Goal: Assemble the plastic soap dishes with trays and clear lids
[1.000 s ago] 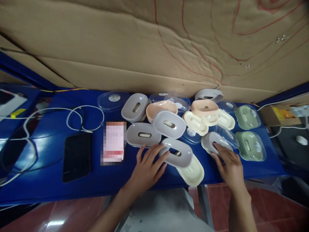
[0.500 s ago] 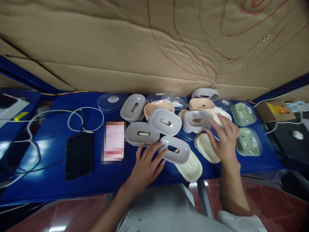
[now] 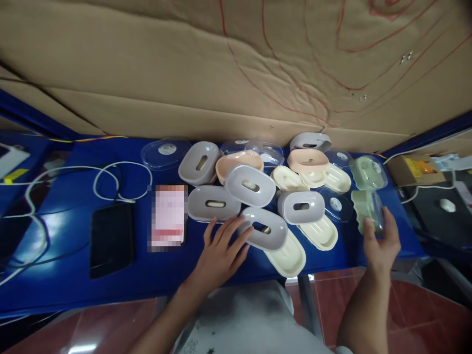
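Observation:
My right hand (image 3: 381, 246) is closed around a green soap box (image 3: 361, 209) with a clear lid, thumb on its near side and fingers on the right. The box is tipped on its side. Fingers apart, my left hand (image 3: 221, 253) rests against the left rim of a grey slotted soap dish (image 3: 276, 223). Under that dish a cream tray (image 3: 291, 260) sticks out. Another grey soap dish (image 3: 317, 199) lies to the right, partly over a second cream tray (image 3: 320, 233). A second green soap box (image 3: 367, 172) with a lid stands behind the held one.
More grey dishes (image 3: 199, 162), peach dishes (image 3: 308, 160) and clear lids (image 3: 165, 152) spread across the blue table (image 3: 206, 270). On the left lie a blurred-out phone (image 3: 167, 216), a black tablet-like device (image 3: 111, 241) and white cables (image 3: 98, 184). An open cardboard box (image 3: 416, 169) stands at right.
My right hand has left the grey dish, moved right and taken hold of the near green soap box, tipping it. That grey dish now sits lower, nearer me. My left hand has stayed put.

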